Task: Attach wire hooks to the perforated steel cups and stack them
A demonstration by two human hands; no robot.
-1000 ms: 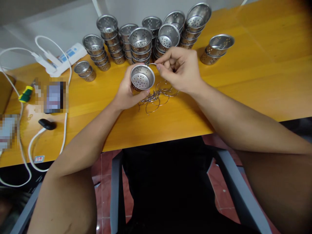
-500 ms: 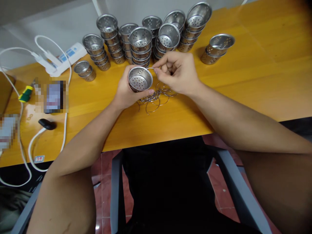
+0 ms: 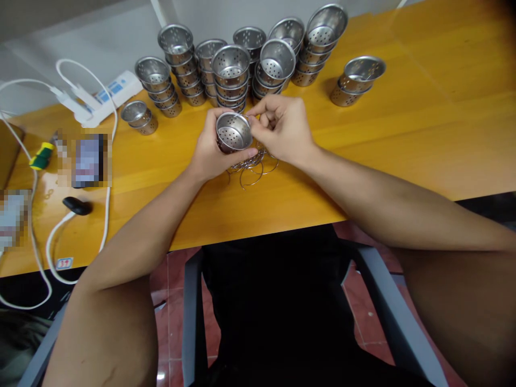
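Note:
My left hand (image 3: 207,150) is wrapped round a small perforated steel cup (image 3: 233,131), held just above the yellow table (image 3: 387,123) with its mouth tilted toward me. My right hand (image 3: 282,129) is closed in a pinch at the cup's right rim, its fingertips on a thin wire handle that is mostly hidden. Under both hands lies a loose pile of wire handles (image 3: 252,164). Behind them stand several stacks of the same perforated cups (image 3: 231,70).
Two nested cups (image 3: 357,78) lie tilted at the right, a single cup (image 3: 139,115) at the left. A white power strip (image 3: 107,97) with white cables, a yellow-handled tool (image 3: 42,156) and a black mouse (image 3: 76,205) sit at the far left. A chair frame shows below the table edge.
The cup has turned and lowered slightly in my left hand. My right hand has moved left and closer, bringing the wire from above the rim down against the cup's side.

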